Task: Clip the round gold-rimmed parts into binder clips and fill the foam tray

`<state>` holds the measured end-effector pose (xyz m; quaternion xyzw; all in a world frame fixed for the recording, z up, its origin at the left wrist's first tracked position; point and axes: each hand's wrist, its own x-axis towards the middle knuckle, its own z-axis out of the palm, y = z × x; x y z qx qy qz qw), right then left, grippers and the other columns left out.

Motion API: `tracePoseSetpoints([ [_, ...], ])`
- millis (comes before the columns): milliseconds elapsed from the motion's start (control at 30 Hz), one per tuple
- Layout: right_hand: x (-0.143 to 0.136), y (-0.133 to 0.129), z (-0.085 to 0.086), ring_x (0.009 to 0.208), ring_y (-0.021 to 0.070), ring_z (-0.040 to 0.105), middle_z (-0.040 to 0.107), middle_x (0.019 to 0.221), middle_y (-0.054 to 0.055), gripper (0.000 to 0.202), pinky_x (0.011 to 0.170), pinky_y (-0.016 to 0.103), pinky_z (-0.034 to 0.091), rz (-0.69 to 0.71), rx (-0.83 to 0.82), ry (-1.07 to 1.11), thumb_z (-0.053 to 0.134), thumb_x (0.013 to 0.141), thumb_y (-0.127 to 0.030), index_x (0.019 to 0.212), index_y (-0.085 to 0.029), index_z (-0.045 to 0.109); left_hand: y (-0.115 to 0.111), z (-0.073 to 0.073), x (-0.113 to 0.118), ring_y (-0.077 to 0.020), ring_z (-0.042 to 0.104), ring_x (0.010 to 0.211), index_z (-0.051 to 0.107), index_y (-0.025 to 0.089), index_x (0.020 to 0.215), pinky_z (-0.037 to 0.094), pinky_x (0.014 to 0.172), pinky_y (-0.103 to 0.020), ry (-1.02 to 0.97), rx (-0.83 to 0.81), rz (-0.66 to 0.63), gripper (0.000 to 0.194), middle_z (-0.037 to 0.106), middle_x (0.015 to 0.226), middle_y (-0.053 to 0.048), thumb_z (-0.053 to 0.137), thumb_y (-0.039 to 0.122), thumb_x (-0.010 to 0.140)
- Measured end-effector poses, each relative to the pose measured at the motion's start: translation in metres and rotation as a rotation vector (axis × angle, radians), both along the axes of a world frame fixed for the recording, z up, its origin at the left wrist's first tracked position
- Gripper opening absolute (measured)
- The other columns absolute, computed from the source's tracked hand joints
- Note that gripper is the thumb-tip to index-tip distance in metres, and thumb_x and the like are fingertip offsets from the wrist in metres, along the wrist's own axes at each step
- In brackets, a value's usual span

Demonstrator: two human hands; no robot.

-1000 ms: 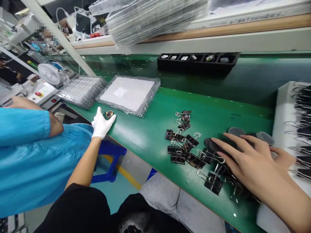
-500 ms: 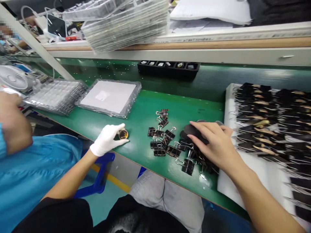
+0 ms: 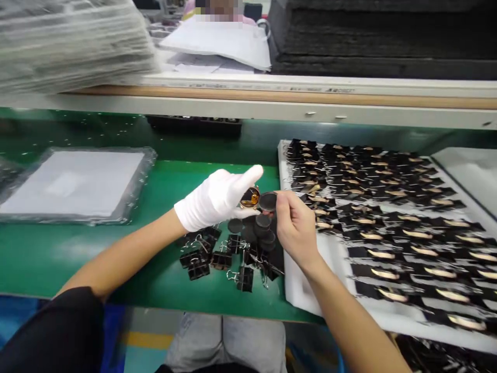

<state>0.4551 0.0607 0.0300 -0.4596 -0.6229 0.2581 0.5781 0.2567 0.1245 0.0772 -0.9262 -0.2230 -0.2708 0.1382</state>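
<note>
My left hand point(image 3: 217, 199), in a white glove, grips a small round gold-rimmed part point(image 3: 249, 197) between thumb and fingers. Right beside it, my bare right hand point(image 3: 297, 225) pinches a flat black disc point(image 3: 267, 201) by its right edge. The disc is tilted and close to the gold-rimmed part; whether they touch is unclear. Below both hands, more black discs point(image 3: 263, 223) lie in a loose pile on the green table point(image 3: 163, 269). Black binder clips point(image 3: 244, 278) with silver handles are scattered around and in front of the pile.
On the right, a white foam tray point(image 3: 303, 274) holds rows of black clips with gold-coloured pieces. A clear plastic tray with a white sheet point(image 3: 73, 184) lies at the left. Behind, a shelf point(image 3: 272, 111) overhangs a black compartment box point(image 3: 198, 126). A person sits beyond it.
The view has turned right. My left hand has brought the gold-rimmed part over beside the disc pile, and my right hand has lifted one black disc up next to it.
</note>
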Motion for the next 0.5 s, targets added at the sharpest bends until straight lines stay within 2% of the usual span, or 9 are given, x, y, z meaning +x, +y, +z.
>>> tracePoseSetpoints([
  [100, 0.003, 0.005, -0.004, 0.058, 0.0160, 0.063, 0.068, 0.071, -0.002, 0.025, 0.057, 0.030, 0.051, -0.046, -0.047, 0.034, 0.051, 0.105, -0.046, 0.108, -0.025, 0.064, 0.008, -0.004, 0.014, -0.0212, 0.074, 0.073, 0.027, 0.012, 0.154, 0.051, 0.066, -0.031, -0.041, 0.044, -0.084, 0.076, 0.077, 0.092, -0.008, 0.062, 0.050, 0.099],
  [167, 0.004, 0.006, -0.006, 0.060, 0.0163, 0.063, 0.068, 0.070, -0.002, 0.024, 0.060, 0.031, 0.051, -0.082, -0.024, -0.059, 0.053, 0.104, -0.044, 0.114, -0.025, 0.064, 0.005, -0.007, 0.018, -0.0215, 0.074, 0.073, 0.031, 0.011, 0.152, 0.052, 0.067, -0.031, -0.030, 0.039, -0.093, 0.071, 0.076, 0.090, -0.008, 0.062, 0.048, 0.099],
  [300, 0.004, 0.005, -0.006, 0.064, 0.0152, 0.063, 0.071, 0.074, 0.000, 0.030, 0.062, 0.029, 0.049, -0.049, -0.008, -0.260, 0.051, 0.105, -0.044, 0.092, -0.024, 0.068, -0.004, -0.010, 0.020, -0.0244, 0.076, 0.083, 0.040, 0.012, 0.148, 0.056, 0.074, -0.035, 0.021, -0.057, -0.074, 0.062, 0.076, 0.095, -0.011, 0.060, 0.047, 0.101],
  [400, 0.004, 0.005, -0.005, 0.063, 0.0152, 0.063, 0.072, 0.076, 0.001, 0.035, 0.059, 0.028, 0.048, -0.054, -0.064, -0.202, 0.050, 0.105, -0.050, 0.090, -0.024, 0.070, -0.010, -0.009, 0.017, -0.0280, 0.075, 0.098, 0.044, 0.012, 0.149, 0.057, 0.084, -0.040, -0.025, -0.223, -0.035, 0.072, 0.074, 0.115, -0.018, 0.064, 0.056, 0.096],
  [433, 0.004, 0.005, -0.005, 0.066, 0.0162, 0.065, 0.073, 0.079, 0.002, 0.035, 0.060, 0.029, 0.050, -0.073, -0.067, -0.181, 0.051, 0.104, -0.051, 0.092, -0.025, 0.071, -0.011, -0.009, 0.015, -0.0269, 0.074, 0.100, 0.047, 0.013, 0.147, 0.057, 0.087, -0.040, -0.075, -0.316, -0.008, 0.072, 0.073, 0.119, -0.017, 0.066, 0.058, 0.094],
  [500, 0.005, 0.005, -0.006, 0.073, 0.0184, 0.068, 0.075, 0.084, 0.003, 0.036, 0.063, 0.030, 0.052, -0.090, -0.075, -0.160, 0.052, 0.103, -0.054, 0.095, -0.025, 0.073, -0.012, -0.008, 0.012, -0.0203, 0.073, 0.091, 0.060, 0.017, 0.133, 0.056, 0.081, -0.033, -0.173, -0.557, 0.061, 0.054, 0.075, 0.110, -0.009, 0.065, 0.055, 0.095],
])
